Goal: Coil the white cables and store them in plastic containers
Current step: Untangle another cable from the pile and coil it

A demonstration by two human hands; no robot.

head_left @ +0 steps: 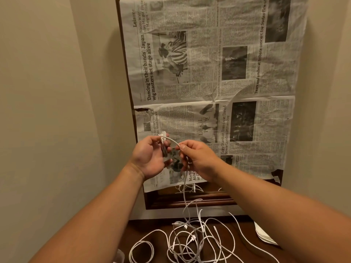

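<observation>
Below the fingers, a tangle of white cables [191,242] is spread on the dark surface [152,224]. One cable [171,139] is pinched at its small coil by the left hand [150,158] and gripped between right hand [199,160] fingers [183,147]. Its tail is run down into the tangle, so a snag or a dragged heap is likely. Beyond the fingers, newspaper [209,73] is hung.
</observation>
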